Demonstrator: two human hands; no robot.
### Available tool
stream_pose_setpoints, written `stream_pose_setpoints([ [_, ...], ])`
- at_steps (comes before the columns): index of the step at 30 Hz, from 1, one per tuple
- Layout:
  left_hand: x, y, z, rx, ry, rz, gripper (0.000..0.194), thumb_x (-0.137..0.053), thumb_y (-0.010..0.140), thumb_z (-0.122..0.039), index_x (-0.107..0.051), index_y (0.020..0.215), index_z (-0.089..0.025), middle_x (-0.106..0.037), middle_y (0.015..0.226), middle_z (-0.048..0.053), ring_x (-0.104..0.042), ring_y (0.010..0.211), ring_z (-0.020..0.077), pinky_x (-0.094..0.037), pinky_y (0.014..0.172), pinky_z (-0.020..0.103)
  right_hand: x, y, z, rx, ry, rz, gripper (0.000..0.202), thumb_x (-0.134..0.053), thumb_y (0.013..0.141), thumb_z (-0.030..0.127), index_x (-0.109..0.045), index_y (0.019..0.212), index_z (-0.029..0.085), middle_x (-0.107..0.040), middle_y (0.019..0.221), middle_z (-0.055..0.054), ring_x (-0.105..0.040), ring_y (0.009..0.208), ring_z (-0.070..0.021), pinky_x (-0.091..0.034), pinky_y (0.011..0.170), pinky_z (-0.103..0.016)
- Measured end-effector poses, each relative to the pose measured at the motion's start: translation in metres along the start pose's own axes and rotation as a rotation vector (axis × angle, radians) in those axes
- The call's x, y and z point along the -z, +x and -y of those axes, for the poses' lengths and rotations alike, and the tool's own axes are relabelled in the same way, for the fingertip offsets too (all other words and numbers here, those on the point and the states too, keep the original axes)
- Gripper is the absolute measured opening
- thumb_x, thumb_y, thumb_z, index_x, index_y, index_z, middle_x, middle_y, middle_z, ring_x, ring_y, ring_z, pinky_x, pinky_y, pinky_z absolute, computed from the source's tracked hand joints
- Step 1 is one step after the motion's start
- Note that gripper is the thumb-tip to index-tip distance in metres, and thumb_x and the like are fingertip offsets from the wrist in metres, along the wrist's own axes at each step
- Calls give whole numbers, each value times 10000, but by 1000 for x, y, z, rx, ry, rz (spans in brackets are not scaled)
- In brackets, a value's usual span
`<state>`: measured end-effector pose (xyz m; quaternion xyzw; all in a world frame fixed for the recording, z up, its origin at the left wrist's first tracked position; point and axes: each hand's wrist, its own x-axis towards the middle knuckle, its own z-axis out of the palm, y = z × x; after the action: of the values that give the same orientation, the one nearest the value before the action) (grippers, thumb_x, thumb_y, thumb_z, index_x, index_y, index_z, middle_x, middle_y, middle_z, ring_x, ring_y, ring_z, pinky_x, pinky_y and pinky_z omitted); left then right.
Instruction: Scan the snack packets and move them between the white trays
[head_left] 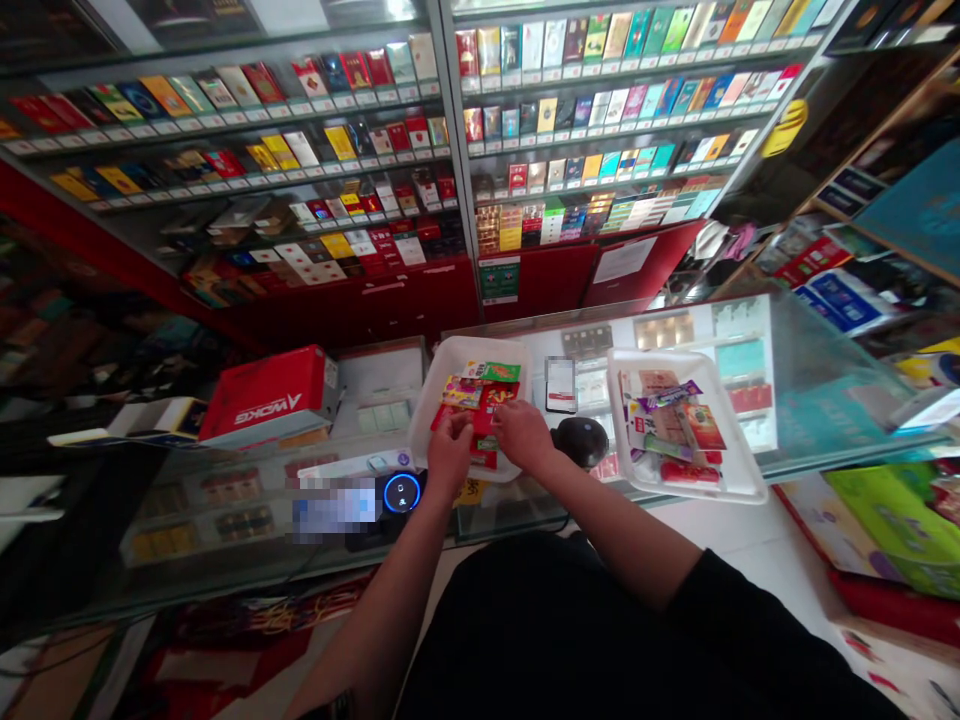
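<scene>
A white plastic tray on the glass counter contains several small snack packets. Both my hands are over this tray. The fingers of my left hand are closed at the near edge of a red packet. My right hand pinches the same red packet from its right side. Beyond my fingers lie a green packet and a yellow-and-purple packet. Part of another red packet shows between my wrists. My fingertips partly cover the packet they grip.
Right of my hands, a second white tray contains more packets. Between the trays are a phone and a black rounded device. Left are a round blue-lit device and a red shoebox. Cigarette shelves stand behind the glass counter.
</scene>
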<state>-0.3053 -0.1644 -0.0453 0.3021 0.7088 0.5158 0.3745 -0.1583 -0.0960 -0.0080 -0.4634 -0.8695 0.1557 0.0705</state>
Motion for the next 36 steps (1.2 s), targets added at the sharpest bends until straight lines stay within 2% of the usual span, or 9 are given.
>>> stream_pose_setpoints([
  [5, 7, 5, -1, -12, -3, 29, 223, -663, 828, -249, -702, 1027, -157, -766, 1065, 118, -718, 980, 240, -541, 939, 399, -16, 9, 17, 14, -123, 75, 231, -551, 936, 147, -690, 1119, 125, -669, 1169, -183, -555, 1114, -309, -435, 911, -410],
  [11, 13, 15, 0, -39, -16, 47, 195, -679, 810, -258, -695, 986, -175, -769, 1015, 89, -714, 941, 230, -537, 933, 388, -26, 19, 27, -37, -203, 139, 267, -497, 972, 128, -693, 1151, 111, -634, 1239, -220, -537, 1155, -329, -429, 931, -451],
  [19, 15, 28, 4, -26, -30, 30, 238, -724, 797, -241, -714, 1025, -176, -768, 1021, 95, -716, 944, 235, -531, 952, 406, -30, 25, 26, -36, -212, 144, 292, -451, 996, 136, -708, 1129, 102, -680, 1178, -228, -571, 1142, -345, -442, 911, -462],
  [23, 13, 34, 9, -26, -56, 46, 253, -741, 796, -262, -716, 1034, -179, -767, 1051, 102, -717, 975, 242, -533, 963, 412, -22, 31, 22, -70, -194, 84, 284, -426, 1003, 131, -673, 1141, 104, -701, 1143, -219, -618, 1097, -313, -450, 911, -434],
  [28, 8, 40, 14, -28, -55, 52, 264, -714, 810, -272, -702, 1057, -182, -760, 1084, 100, -713, 1006, 241, -536, 975, 417, -2, 41, 13, -154, -130, -8, 231, -426, 1017, 160, -613, 1149, 130, -719, 1091, -193, -673, 1020, -277, -464, 863, -367],
  [32, 3, 42, 17, -18, -119, 63, 289, -748, 793, -290, -691, 1053, -176, -766, 1027, 101, -715, 1007, 245, -550, 946, 403, 17, 45, 6, -242, -16, -59, 203, -487, 1014, 239, -567, 1183, 158, -736, 992, -150, -700, 918, -285, -456, 766, -340],
  [36, 1, 43, 19, -27, -150, 86, 322, -751, 796, -290, -674, 1091, -186, -764, 1080, 118, -718, 1034, 249, -565, 920, 400, 37, 46, -2, -323, 126, -121, 174, -465, 1010, 224, -577, 1138, 185, -736, 936, -120, -684, 870, -267, -423, 738, -321],
])
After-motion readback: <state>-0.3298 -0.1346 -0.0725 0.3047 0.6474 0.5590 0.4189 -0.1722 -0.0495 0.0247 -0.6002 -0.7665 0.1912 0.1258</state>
